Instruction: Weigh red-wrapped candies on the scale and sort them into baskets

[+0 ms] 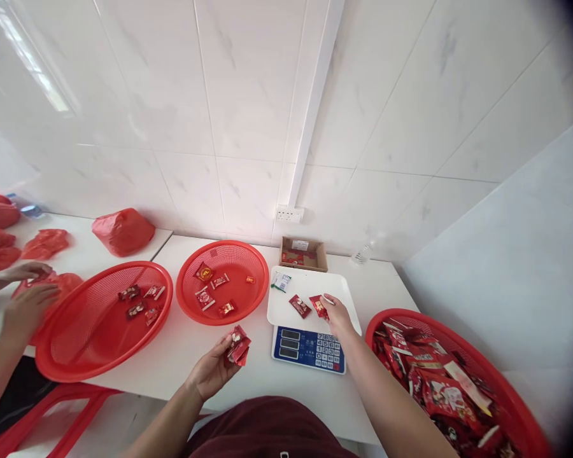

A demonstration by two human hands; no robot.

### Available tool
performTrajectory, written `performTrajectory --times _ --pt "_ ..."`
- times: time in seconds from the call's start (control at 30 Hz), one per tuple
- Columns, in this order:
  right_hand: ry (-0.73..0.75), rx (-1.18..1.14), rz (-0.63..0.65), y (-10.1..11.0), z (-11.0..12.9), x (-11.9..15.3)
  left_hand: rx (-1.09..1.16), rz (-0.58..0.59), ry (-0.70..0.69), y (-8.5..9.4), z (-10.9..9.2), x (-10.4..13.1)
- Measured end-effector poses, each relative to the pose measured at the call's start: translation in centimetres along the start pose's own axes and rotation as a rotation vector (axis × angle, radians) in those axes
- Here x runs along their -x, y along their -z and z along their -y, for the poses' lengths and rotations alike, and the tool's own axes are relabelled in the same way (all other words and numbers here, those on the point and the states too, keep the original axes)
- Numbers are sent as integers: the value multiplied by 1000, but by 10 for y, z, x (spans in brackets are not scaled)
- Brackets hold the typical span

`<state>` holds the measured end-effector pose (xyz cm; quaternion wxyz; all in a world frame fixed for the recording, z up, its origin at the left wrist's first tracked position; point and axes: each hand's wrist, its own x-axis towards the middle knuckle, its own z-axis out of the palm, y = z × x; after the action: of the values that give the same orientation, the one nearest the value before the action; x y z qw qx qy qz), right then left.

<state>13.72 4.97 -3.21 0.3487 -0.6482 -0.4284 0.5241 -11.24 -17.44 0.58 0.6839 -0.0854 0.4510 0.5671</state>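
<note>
My left hand (216,370) is closed round several red snack packets (237,345), held above the table in front of the middle basket. Over the white pan (286,313) of the digital scale (308,348), my right hand (337,313) pinches a small red snack packet (319,306). A dark red packet (300,306) lies on the pan just left of it, and a green and white packet (281,281) rests near the pan's back left corner. The middle red basket (223,244) has a few scattered packets in it.
Another red basket (100,375) with several packets stands left. A co-worker's hands (28,305) handle a red bag there. A full basket of packets (439,381) is at right. Behind the scale sit a cardboard box (321,257) and a clear bottle (363,254). A filled red bag (124,232) stands back left.
</note>
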Motion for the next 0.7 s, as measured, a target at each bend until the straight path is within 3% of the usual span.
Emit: performTrajectory --times 0.13,0.23,0.33,0.43,0.57,0.7 --pt "106 143 -42 3 9 -7 -16 22 -6 -9 0 4" --pt "232 417 -42 -2 17 -8 -48 75 -14 -16 3 7" --pt "428 771 116 -22 25 -4 -73 110 -18 -19 9 10" --pt "567 930 311 -51 34 3 -67 116 -24 -17 15 15" --pt "615 1239 457 -83 47 7 -51 88 -29 -12 21 22" --pt "598 1288 487 -89 50 2 3 61 -54 -5 23 29"
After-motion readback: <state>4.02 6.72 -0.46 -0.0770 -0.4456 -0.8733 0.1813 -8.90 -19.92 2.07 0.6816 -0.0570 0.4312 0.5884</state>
